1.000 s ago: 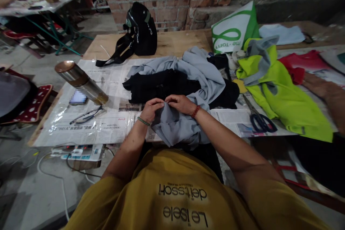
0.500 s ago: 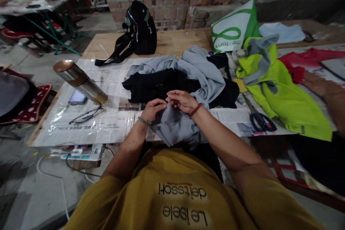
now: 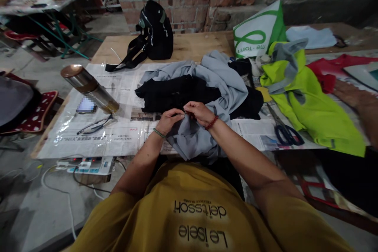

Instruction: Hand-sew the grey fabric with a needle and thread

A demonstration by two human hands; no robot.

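Right hand's fingertips now sit just above the left's, over the grey cloth.
A second ago both hands' fingertips met at the cloth's edge; the left hand [image 3: 169, 121] seems to pinch the grey cloth [image 3: 195, 141], which hangs below the grip, while the right hand [image 3: 203, 114] has thumb and finger pressed together, on what is too small to tell. The work apparently stays at one spot. Black cloth [image 3: 177, 94] lies just beyond the grip.
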